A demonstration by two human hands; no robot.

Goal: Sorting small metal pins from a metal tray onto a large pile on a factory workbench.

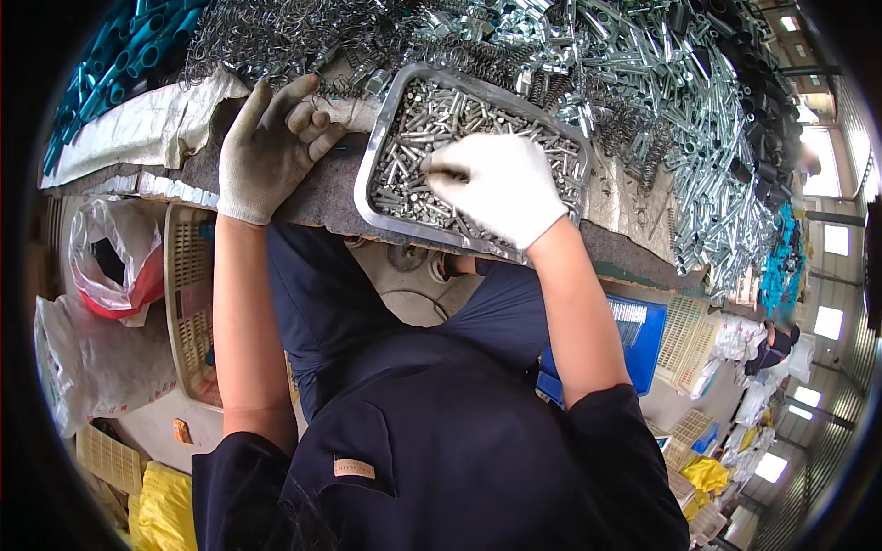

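Observation:
My left hand (271, 151), in a white glove with grey soiled palm and fingers, is raised palm-up at the bench edge, left of the tray. Its thumb stands apart from the half-curled fingers, and I see nothing held in it. A grey rectangular tray (365, 188) at the front of the bench holds many short metal pins (404, 165). Over the pins is my right hand (501, 188), in a brighter white glove, with thumb and fingers drawn together. Whatever lies between those fingertips is hidden.
Loose springs (276, 37) pile up behind the tray, with teal tubes (138, 46) at far left. Shiny metal rods and tubes (698, 138) heap up on the right. Below the bench are a beige crate (184, 321), plastic bags (101, 358) and a blue bin (648, 340).

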